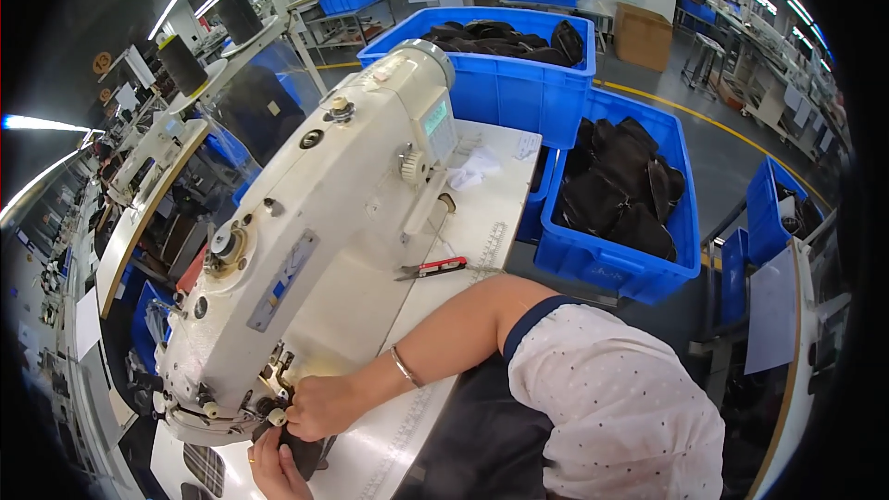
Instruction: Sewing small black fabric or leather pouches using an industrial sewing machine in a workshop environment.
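A white industrial sewing machine stands in front of me, its needle end toward the lower left. My right hand is closed right beside the needle and presser-foot area; its fingertips are hidden, so what they hold does not show. Just below, my left hand pinches the edge of a black fabric piece under the machine head. Left of that hand lies a dark plaid piece on the white table. Red-handled thread snips rest on the table near my right forearm.
Blue bins filled with black pieces stand beyond the table, and another blue bin is to the right. A crumpled white cloth lies by the machine's control panel. Thread cones stand on a rack at left.
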Motion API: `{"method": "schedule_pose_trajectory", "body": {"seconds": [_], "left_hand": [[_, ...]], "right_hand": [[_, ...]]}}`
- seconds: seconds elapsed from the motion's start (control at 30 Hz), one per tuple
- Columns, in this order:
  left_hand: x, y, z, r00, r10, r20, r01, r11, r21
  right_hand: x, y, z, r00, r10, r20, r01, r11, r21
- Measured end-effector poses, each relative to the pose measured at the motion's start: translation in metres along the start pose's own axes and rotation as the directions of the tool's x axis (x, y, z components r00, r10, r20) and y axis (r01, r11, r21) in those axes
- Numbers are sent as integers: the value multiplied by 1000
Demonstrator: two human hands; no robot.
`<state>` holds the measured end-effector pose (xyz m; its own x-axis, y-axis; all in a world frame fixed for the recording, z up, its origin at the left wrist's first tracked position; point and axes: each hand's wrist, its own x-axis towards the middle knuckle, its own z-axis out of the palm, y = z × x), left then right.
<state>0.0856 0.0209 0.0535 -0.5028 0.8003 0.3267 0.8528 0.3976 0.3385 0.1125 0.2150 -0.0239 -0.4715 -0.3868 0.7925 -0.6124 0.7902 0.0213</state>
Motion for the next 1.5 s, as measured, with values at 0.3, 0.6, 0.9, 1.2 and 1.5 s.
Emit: {"method": "schedule_pose_trajectory", "body": {"seconds": [0.3,0.6,0.9,1.2,1.5], "left_hand": [[7,-19,1,982,-4,190,46,975,-219],[13,-40,6,949,45,312,62,944,-325],[8,-60,6,950,102,295,-3,948,-319],[9,-57,9,949,7,316,89,953,-290],[11,-53,7,967,-19,256,87,962,-257]], "right_hand": [[3,3,9,992,-79,101,71,994,81],[1,-1,6,993,-95,68,89,993,82],[8,0,21,976,-12,215,-2,998,67],[4,4,36,984,32,172,-41,998,47],[6,0,23,999,15,46,-19,997,74]]}}
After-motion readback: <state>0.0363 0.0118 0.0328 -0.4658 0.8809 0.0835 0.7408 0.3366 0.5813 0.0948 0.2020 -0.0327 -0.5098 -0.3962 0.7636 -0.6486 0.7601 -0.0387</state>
